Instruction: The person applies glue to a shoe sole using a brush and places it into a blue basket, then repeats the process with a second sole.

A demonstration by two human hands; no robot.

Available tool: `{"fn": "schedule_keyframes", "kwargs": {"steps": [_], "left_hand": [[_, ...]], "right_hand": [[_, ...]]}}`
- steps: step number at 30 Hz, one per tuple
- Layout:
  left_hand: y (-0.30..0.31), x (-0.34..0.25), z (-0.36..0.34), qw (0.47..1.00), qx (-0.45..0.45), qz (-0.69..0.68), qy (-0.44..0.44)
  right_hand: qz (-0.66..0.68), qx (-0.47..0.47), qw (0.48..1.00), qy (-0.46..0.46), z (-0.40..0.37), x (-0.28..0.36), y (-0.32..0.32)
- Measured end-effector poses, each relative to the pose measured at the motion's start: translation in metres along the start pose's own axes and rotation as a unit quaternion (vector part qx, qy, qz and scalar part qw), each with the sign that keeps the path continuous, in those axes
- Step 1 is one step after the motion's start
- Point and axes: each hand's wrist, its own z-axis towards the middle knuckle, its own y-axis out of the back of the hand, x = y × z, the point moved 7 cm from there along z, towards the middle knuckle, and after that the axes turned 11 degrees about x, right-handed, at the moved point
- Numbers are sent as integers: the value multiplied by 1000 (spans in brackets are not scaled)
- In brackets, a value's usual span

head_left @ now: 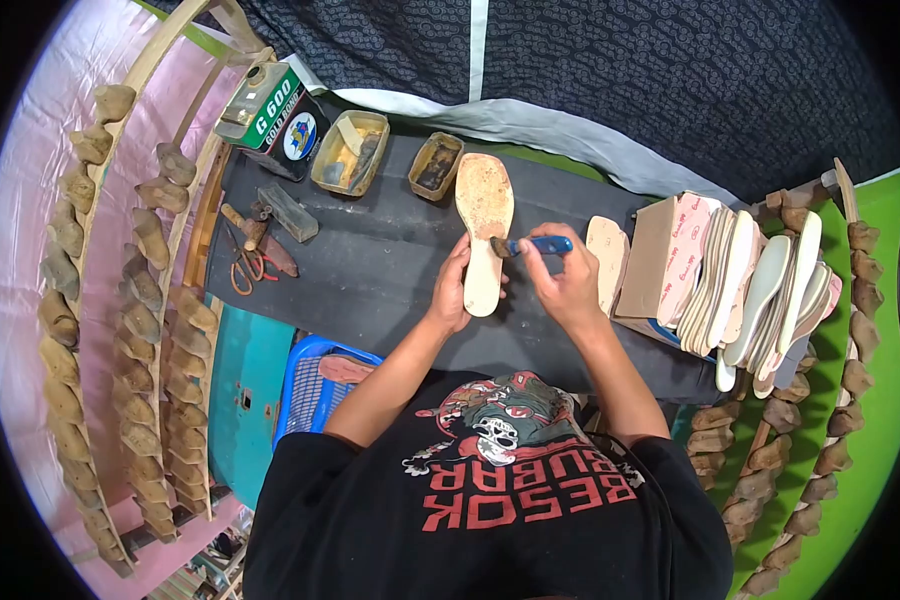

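My left hand (pixel 453 287) is closed around the side of a pale shoe insole (pixel 484 273), held above the dark table. The insole's wide end points away from me and looks brownish and wet-coated; its narrow end is paler. In my right hand (pixel 568 283) is a brush with a blue handle (pixel 547 245). Its bristles (pixel 503 247) touch the insole near the middle, at the edge of the brownish area. Beyond the insole sits a small tray (pixel 458 150) with dark residue inside.
A G 600 can (pixel 266 120) and a larger tray (pixel 383 124) stand at the back left, with pliers (pixel 253 272), a hammer (pixel 245 222) and a grey block (pixel 288 212) nearby. Stacked insoles (pixel 715 275) fill the right side. A blue basket (pixel 312 385) stands below. Racks of shoe lasts (pixel 62 383) flank both sides.
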Motion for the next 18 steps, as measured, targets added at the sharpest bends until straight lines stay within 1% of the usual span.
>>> {"fn": "schedule_keyframes", "kwargs": {"steps": [3,12,13,15,16,18], "left_hand": [[-6,7,-1,1000,5,3,5],[-7,15,2,1000,-13,0,-4],[-8,15,2,1000,-12,-1,-3],[-11,17,0,1000,26,1,15],[-12,19,-1,999,34,11,22],[-17,22,-1,998,49,32,33]], "right_hand": [[-3,-7,1000,19,1,-6,6],[23,84,996,29,-19,22,2],[22,77,996,24,-20,20,4],[16,59,998,10,-21,12,10],[-20,39,999,21,-19,8,16],[-31,20,999,4,-14,2,28]]}}
